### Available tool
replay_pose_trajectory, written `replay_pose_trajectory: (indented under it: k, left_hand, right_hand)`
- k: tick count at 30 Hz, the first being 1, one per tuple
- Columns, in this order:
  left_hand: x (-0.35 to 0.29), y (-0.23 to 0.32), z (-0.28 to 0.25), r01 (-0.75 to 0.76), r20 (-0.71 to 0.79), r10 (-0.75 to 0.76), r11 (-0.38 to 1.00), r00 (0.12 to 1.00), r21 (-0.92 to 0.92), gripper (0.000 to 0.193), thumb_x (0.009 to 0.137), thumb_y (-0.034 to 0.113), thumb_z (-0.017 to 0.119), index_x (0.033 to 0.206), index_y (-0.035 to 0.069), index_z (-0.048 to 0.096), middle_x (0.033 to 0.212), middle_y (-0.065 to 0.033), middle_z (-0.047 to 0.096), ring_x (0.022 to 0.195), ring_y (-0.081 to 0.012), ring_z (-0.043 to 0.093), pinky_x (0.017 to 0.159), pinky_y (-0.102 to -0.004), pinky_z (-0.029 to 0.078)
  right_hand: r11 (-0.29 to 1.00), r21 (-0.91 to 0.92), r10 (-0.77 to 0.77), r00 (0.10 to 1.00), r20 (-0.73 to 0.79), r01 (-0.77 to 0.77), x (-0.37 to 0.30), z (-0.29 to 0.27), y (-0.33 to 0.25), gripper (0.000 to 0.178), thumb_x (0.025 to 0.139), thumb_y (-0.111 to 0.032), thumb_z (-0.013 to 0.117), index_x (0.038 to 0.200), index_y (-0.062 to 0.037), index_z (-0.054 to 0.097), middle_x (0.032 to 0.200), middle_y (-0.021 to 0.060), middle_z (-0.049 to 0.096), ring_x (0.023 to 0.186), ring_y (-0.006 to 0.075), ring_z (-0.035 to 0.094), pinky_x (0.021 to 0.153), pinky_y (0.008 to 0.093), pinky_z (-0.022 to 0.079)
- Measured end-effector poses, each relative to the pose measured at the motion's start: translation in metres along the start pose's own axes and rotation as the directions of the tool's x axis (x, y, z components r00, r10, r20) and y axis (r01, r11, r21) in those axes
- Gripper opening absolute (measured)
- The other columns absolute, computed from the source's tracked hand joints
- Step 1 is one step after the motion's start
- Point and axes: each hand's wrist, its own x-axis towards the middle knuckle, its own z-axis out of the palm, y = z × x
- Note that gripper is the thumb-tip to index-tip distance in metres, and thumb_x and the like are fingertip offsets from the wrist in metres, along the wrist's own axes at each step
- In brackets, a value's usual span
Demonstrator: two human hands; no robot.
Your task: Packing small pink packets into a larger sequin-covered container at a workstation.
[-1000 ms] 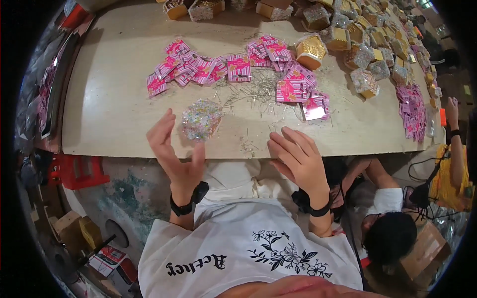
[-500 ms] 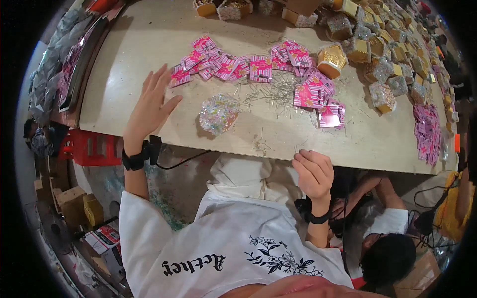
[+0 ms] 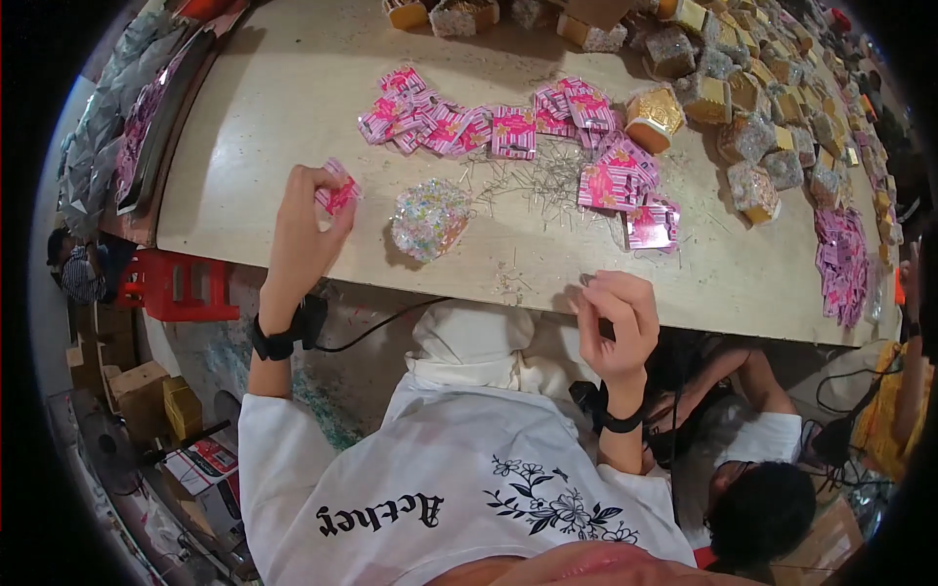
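Note:
My left hand (image 3: 305, 230) pinches a small pink-and-white striped card (image 3: 337, 188) between thumb and fingers, just above the left part of the table. Near the table's front edge, my right hand (image 3: 618, 327) has thumb and forefinger pressed together; what they hold, if anything, is too small to make out. Between the hands sits a rounded ornament (image 3: 430, 220) covered in clear, shiny sequins. Behind it runs a curved row of matching striped cards (image 3: 513, 132). Loose thin metal pins (image 3: 537, 186) are scattered right of the ornament.
Gold, sequined ornaments (image 3: 752, 98) are heaped at the far right, with one gold piece (image 3: 653, 119) closer in. More pink cards (image 3: 842, 259) lie at the right edge. A red stool (image 3: 181, 283) stands left, beyond the table. Another person (image 3: 762, 503) sits at lower right.
My left hand has taken a card from the left end of the row and drawn it nearer. My right hand has shifted slightly, its fingers spreading behind the pinch.

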Motion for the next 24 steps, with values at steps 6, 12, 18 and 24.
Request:
replay_pose_trajectory:
  k: [6, 12, 18, 24]
  left_hand:
    - [-0.041, 0.033, -0.011, 0.009, -0.270, -0.060, 0.982, 0.961, -0.187, 0.019, 0.085, -0.001, 0.065, 0.097, 0.001, 0.050, 0.095, -0.0088, 0.052, 0.084, -0.0147, 0.056, 0.070, -0.0258, 0.048]
    - [-0.075, 0.099, -0.004, 0.008, -0.176, -0.226, 0.635, 0.958, -0.772, 0.026, 0.087, -0.010, 0.055, 0.105, 0.006, 0.044, 0.100, -0.0116, 0.053, 0.086, -0.0167, 0.058, 0.072, -0.0253, 0.050]
    - [-0.079, 0.159, 0.047, 0.252, 0.248, -0.171, 0.002, 0.954, -0.968, 0.029, 0.089, -0.011, 0.046, 0.113, 0.002, 0.035, 0.101, -0.0155, 0.052, 0.084, -0.0249, 0.064, 0.077, -0.0420, 0.057]
    - [-0.084, 0.154, 0.074, 0.299, 0.295, -0.133, 0.012, 0.946, -0.954, 0.029, 0.093, -0.006, 0.038, 0.117, 0.008, 0.030, 0.103, -0.0154, 0.051, 0.097, -0.0360, 0.065, 0.086, -0.0516, 0.055]
  right_hand:
    - [0.845, 0.525, 0.173, 0.982, -0.080, -0.106, 0.007, -0.009, -0.033, 0.025, 0.072, 0.006, 0.071, 0.090, -0.0051, 0.057, 0.095, 0.0099, 0.056, 0.081, 0.0256, 0.059, 0.067, 0.0341, 0.050]
    - [-0.155, 0.985, 0.458, 0.878, 0.141, -0.078, 0.011, -0.046, -0.061, 0.021, 0.090, -0.002, 0.060, 0.089, -0.0068, 0.040, 0.090, 0.0072, 0.042, 0.063, 0.0157, 0.048, 0.056, 0.0288, 0.043]
    - [0.035, 0.963, 0.491, 0.844, 0.217, -0.268, 0.001, -0.019, -0.079, 0.023, 0.085, 0.006, 0.062, 0.098, -0.0006, 0.044, 0.090, 0.0125, 0.052, 0.070, 0.0219, 0.059, 0.060, 0.0329, 0.053]
    - [0.416, 0.849, 0.418, 0.898, 0.139, -0.325, -0.017, -0.023, -0.078, 0.030, 0.075, 0.015, 0.065, 0.101, 0.0049, 0.054, 0.085, 0.0140, 0.059, 0.076, 0.0215, 0.059, 0.066, 0.0293, 0.050]
